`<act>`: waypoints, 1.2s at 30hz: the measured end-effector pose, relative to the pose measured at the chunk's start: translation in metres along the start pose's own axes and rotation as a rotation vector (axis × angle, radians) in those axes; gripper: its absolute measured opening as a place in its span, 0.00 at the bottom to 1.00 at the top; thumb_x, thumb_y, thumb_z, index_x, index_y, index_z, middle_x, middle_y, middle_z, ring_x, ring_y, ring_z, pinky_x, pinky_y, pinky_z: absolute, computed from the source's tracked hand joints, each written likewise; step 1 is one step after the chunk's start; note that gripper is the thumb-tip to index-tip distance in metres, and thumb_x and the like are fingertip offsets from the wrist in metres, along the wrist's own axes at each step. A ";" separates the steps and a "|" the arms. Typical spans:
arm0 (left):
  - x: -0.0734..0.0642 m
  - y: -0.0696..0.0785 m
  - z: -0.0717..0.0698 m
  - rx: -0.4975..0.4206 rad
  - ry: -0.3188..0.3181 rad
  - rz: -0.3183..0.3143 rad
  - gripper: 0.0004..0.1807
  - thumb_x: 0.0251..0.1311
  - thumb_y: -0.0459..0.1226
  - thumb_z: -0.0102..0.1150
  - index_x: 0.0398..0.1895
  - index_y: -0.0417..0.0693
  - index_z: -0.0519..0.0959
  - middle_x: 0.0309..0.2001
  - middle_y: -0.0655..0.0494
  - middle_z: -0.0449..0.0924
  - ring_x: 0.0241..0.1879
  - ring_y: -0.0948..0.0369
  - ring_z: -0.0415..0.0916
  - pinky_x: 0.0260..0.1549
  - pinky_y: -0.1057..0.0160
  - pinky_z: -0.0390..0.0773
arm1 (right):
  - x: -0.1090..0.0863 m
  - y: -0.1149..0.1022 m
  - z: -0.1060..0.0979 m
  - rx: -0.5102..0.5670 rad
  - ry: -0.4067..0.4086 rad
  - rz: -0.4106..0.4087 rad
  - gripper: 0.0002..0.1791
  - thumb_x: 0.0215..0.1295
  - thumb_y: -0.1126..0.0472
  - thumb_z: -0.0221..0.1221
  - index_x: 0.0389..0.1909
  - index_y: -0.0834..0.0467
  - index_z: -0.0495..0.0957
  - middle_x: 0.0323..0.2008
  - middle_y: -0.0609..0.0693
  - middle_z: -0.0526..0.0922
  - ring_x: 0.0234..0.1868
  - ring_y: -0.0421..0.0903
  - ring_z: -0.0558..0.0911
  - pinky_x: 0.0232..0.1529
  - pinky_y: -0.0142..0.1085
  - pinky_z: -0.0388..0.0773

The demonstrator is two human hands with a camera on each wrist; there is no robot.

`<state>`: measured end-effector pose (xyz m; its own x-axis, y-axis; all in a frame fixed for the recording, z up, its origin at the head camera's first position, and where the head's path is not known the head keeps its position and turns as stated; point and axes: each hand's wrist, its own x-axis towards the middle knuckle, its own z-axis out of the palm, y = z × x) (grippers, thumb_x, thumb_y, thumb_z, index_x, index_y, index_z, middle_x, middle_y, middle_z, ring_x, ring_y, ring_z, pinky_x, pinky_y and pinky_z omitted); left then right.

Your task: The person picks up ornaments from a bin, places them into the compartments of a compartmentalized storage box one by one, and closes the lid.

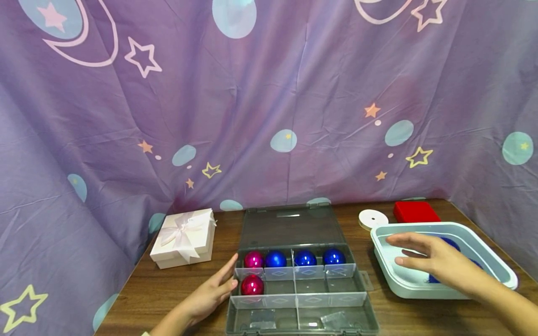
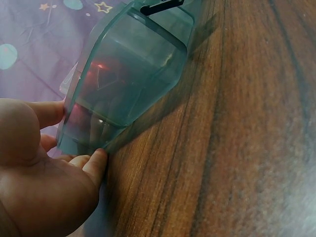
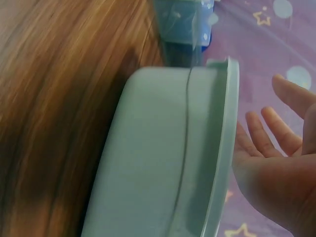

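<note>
My left hand [image 1: 212, 295] touches the left side of a grey, see-through compartment box [image 1: 269, 316], fingers along its wall. The box's lid [image 1: 290, 227] is laid back. In the back row sit a pink ball [image 1: 254, 260] and several shiny blue balls [image 1: 334, 257]; another pink ball [image 1: 252, 285] lies in the middle row at the left. Over a pale blue-green basin [image 1: 403, 292] my right hand [image 1: 441, 261] hovers with spread fingers, nothing between them. Dark blue things [image 1: 449, 242] in the basin are partly hidden behind that hand.
A white gift box [image 1: 185, 238] with a ribbon stands at the back left. Behind the basin are a white ribbon spool [image 1: 372, 218] and a red box [image 1: 416, 212]. A purple patterned cloth [image 1: 269, 102] hangs around the wooden table [image 1: 138, 298].
</note>
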<state>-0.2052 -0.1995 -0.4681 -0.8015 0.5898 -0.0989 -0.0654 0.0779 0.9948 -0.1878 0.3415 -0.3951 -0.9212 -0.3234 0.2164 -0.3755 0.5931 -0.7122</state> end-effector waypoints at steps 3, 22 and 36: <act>0.000 0.000 0.000 0.001 -0.002 0.001 0.42 0.81 0.38 0.43 0.84 0.51 0.29 0.80 0.34 0.17 0.78 0.35 0.19 0.73 0.30 0.35 | -0.003 0.010 -0.008 -0.031 0.020 0.009 0.25 0.69 0.57 0.66 0.65 0.58 0.77 0.63 0.53 0.81 0.56 0.30 0.80 0.51 0.25 0.82; 0.000 -0.002 0.000 -0.012 0.000 0.003 0.42 0.81 0.39 0.44 0.84 0.52 0.30 0.80 0.35 0.17 0.78 0.36 0.18 0.74 0.31 0.35 | -0.009 0.053 -0.048 -0.206 0.042 0.175 0.33 0.69 0.51 0.66 0.67 0.67 0.73 0.66 0.73 0.72 0.62 0.75 0.75 0.41 0.12 0.71; -0.001 0.002 0.001 0.000 0.003 -0.008 0.42 0.81 0.39 0.43 0.84 0.51 0.30 0.80 0.34 0.18 0.78 0.35 0.19 0.74 0.30 0.35 | -0.003 0.077 -0.065 -0.317 0.022 0.280 0.37 0.71 0.48 0.64 0.67 0.73 0.70 0.65 0.83 0.65 0.63 0.85 0.64 0.53 0.78 0.66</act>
<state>-0.2041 -0.1995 -0.4662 -0.8028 0.5866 -0.1067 -0.0716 0.0829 0.9940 -0.2207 0.4361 -0.4076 -0.9928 -0.1036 0.0604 -0.1199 0.8544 -0.5056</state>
